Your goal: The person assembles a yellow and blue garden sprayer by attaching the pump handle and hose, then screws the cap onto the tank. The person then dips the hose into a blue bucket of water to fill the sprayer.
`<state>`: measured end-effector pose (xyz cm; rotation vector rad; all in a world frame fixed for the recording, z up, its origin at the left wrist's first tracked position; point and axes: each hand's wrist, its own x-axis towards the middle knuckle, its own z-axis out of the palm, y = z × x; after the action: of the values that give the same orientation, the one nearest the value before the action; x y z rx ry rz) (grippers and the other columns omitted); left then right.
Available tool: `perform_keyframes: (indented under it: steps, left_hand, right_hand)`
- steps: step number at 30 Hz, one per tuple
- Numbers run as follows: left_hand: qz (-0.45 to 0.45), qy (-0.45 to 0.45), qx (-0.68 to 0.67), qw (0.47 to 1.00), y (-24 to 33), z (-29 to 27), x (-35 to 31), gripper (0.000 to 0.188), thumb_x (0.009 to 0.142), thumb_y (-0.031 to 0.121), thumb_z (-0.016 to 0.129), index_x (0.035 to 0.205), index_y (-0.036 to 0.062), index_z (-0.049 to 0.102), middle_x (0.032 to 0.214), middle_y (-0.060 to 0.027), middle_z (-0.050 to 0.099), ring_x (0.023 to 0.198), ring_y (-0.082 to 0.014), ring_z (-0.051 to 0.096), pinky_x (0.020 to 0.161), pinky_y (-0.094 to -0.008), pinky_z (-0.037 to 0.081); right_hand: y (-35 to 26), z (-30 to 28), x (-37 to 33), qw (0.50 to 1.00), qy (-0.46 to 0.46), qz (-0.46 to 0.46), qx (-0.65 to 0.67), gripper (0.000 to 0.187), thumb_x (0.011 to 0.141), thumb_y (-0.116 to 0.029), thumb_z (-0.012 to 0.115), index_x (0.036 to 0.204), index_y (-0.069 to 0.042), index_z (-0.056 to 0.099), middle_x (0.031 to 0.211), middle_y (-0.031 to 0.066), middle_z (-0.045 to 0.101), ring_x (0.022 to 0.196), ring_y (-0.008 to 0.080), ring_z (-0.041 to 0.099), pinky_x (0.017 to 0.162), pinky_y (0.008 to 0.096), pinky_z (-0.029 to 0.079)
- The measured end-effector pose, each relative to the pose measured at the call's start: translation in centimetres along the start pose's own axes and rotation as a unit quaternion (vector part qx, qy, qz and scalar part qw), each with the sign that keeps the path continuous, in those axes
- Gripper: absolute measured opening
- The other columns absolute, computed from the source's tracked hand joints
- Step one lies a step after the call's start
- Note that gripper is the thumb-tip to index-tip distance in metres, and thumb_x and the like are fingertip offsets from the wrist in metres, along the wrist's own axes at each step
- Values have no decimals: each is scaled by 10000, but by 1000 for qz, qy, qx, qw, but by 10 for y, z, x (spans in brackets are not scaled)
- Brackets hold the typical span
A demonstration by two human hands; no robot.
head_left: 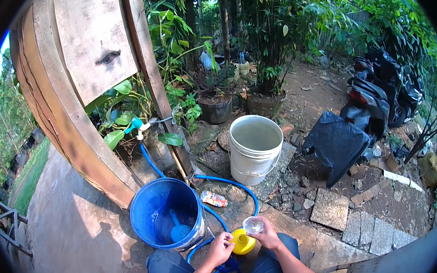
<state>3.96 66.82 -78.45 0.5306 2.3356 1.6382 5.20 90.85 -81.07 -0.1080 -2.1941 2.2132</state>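
In my right hand is a small clear plastic cup, gripped by its side and tilted so that its round mouth shows. Below the cup, between my knees, stands a round yellow container with an open neck. My left hand is beside the container's left side, its thumb and fingers drawn together; what they hold, if anything, is too small to tell. To the left of that hand is a blue bucket with a light-blue dipper inside.
A white bucket of water stands ahead. From a tap on the wooden post, a blue hose curls around the blue bucket. A crumpled packet lies near it. Black plastic bags and stone slabs are at right.
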Motion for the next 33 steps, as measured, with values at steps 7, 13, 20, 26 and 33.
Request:
perform_keyframes:
  steps: [7,13,20,26,33]
  left_hand:
    - [-22,-65,76,995,-17,3,-37,510,865,35,670,1353,42,520,1297,-177,555,1165,-335,601,954,-405,529]
    - [45,-61,203,976,-14,26,-31,626,870,46,673,1458,92,462,1454,-187,473,1350,-407,507,1136,-469,444]
    - [42,-83,215,972,-21,33,-31,704,871,53,663,1526,124,415,1479,-184,491,1289,-431,557,1082,-494,486]
    - [7,-82,188,979,-24,38,-28,710,874,77,640,1545,121,413,1467,-189,539,1258,-420,590,1035,-522,507]
    - [41,-63,199,977,-32,35,-22,674,870,13,643,1516,129,488,1379,-195,626,960,-324,713,896,-433,577]
  right_hand:
    - [5,-4,-21,991,52,-31,-119,714,775,-155,899,1364,-18,520,1301,119,613,1235,258,596,1090,395,466]
    - [-3,-3,-25,973,60,-28,-220,699,770,-155,881,1364,-34,533,1298,177,649,1257,349,619,1077,422,477]
    - [6,-5,-27,948,41,-50,-310,681,754,-113,849,1364,-69,550,1298,178,648,1251,407,582,1087,472,451]
    - [1,0,-28,934,44,-41,-352,664,762,-110,815,1373,-100,554,1313,166,635,1282,406,543,1083,511,414]
    - [-13,5,-34,913,43,-19,-404,667,750,-77,791,1375,-123,560,1287,147,622,1294,380,522,1064,509,398]
